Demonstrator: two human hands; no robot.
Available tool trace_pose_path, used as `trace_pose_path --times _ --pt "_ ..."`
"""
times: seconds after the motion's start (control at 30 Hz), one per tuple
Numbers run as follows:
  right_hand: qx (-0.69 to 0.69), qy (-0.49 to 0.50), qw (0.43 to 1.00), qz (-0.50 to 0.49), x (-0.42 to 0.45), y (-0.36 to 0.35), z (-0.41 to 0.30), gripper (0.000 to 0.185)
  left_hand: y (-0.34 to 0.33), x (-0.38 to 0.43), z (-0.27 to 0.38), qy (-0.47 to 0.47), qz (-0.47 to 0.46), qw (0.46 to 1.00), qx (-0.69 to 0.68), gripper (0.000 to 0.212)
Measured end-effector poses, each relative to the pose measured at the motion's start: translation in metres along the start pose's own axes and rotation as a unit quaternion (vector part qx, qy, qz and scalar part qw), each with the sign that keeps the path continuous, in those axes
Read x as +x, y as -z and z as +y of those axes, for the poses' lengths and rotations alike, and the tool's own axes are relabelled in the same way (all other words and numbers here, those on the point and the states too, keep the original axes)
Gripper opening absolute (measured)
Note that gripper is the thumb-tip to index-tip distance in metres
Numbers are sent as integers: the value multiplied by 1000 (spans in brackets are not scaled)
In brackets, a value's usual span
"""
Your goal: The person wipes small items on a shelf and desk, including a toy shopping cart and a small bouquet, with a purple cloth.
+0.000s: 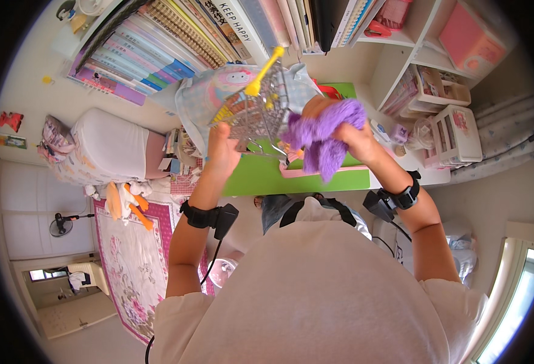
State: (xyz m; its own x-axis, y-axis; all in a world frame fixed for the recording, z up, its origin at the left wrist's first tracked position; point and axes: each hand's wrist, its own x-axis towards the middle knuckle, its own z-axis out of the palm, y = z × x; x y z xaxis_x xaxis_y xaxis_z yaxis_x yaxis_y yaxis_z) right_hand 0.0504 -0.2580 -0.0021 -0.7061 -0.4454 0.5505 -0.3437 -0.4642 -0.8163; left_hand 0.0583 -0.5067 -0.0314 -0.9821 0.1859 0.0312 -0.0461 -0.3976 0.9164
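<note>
In the head view, my left hand (223, 152) holds the near left side of a miniature wire shopping cart (260, 123) with a yellow handle, raised above the green desk mat (253, 175). The cart is tilted, and small items show inside it, too blurred to name. To its right, my right hand (355, 139) grips a fluffy purple cloth or plush item (328, 136), close beside the cart. Behind the cart lies a light blue checked fabric (198, 100) with a cartoon cat face on it. A pink strap (330, 173) lies on the mat.
Rows of books (157, 50) fill the shelf at the back. A white drawer box (460, 134) and a small purple box (399, 133) stand at the right. A covered appliance or box (107, 141) is at the left, near a bed (130, 255) with a floral cover.
</note>
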Motion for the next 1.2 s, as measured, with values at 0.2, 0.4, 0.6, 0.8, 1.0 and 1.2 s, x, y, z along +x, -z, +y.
trace_pose_path --times 0.2,0.4,0.6,0.8,1.0,1.2 --pt "-79 -139 954 254 12 -6 -1 21 3 2 8 -12 -7 1000 0 78" --pt "-128 -223 956 141 13 -30 39 30 -2 4 6 -14 -18 999 28 76" --pt "20 -192 970 148 15 -26 47 31 -5 -1 -3 31 62 997 -17 76" --pt "169 -213 944 185 24 -20 47 23 -1 4 5 -13 21 1000 -17 76" --pt "78 -155 953 250 15 -7 38 28 -8 4 20 -83 23 996 29 73" --pt "-181 -136 973 38 2 -43 28 38 -19 12 22 -156 57 986 22 66"
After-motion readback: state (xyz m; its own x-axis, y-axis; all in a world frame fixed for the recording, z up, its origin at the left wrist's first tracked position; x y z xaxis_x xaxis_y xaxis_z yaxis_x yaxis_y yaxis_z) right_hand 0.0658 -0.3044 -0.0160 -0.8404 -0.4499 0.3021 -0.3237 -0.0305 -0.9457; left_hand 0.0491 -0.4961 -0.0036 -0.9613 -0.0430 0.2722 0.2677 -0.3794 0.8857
